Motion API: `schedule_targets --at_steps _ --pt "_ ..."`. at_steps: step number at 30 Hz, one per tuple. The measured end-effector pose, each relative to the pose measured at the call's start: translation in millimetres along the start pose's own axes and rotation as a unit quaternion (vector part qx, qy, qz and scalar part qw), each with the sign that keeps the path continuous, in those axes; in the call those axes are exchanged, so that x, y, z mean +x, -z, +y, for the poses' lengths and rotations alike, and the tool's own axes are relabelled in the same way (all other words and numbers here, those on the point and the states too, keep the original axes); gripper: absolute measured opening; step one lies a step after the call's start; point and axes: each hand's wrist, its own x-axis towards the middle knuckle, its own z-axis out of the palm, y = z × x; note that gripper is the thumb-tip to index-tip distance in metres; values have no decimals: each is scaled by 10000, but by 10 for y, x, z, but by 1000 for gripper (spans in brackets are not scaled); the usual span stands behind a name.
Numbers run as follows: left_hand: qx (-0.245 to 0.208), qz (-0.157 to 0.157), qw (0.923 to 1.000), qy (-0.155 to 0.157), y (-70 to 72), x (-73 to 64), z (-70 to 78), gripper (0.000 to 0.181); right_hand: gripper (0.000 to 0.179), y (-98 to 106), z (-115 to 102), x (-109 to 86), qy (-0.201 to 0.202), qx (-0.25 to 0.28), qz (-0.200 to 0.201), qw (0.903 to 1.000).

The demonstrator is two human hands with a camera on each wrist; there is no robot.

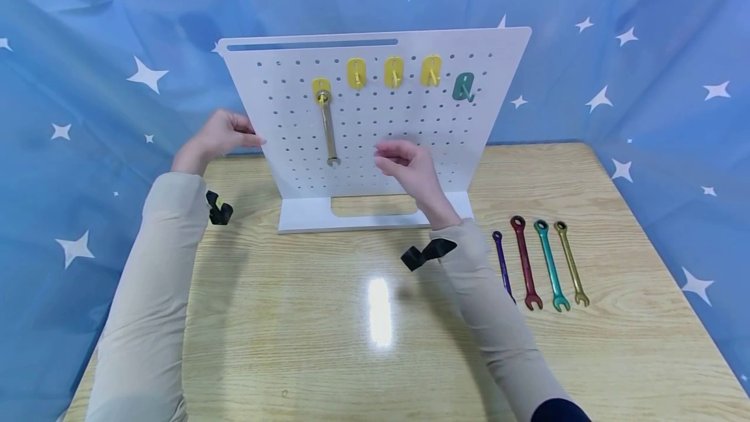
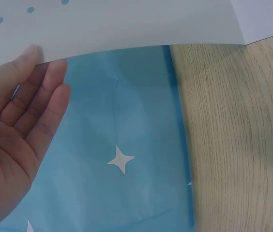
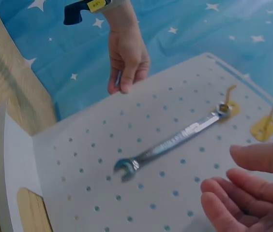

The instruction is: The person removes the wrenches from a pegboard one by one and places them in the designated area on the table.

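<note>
A white pegboard (image 1: pixel 375 122) stands upright on its base on the table. My left hand (image 1: pixel 225 133) holds its left edge, the thumb on the front face and the fingers behind, as the left wrist view shows. From the leftmost yellow hook (image 1: pixel 321 86) hangs a silver combination wrench (image 3: pixel 168 144), ring end up and open end down. My right hand (image 1: pixel 410 167) is in front of the board, right of the hanging wrench and apart from it. Its fingers are loosely bent and hold nothing.
More yellow hooks (image 1: pixel 394 72) and one green hook (image 1: pixel 463 86) are fixed along the board's upper part. On the table's right side lie a purple wrench (image 1: pixel 503 266), a red wrench (image 1: pixel 525 262), a teal wrench (image 1: pixel 551 266) and a gold wrench (image 1: pixel 571 263). A blue star-patterned cloth (image 1: pixel 662 116) surrounds the table.
</note>
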Motion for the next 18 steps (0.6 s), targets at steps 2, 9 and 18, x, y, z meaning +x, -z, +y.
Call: schedule_targets --at_steps 2,9,18 --pt "28 4 10000 12 1 -1 2 24 31 -68 -12 27 145 61 -62 9999" --pt "-73 34 10000 0 -8 4 7 18 32 -263 -47 160 461 334 -171 9982" --pt "74 57 9999 58 -14 7 -7 24 36 -466 -46 339 748 388 -150 9963"
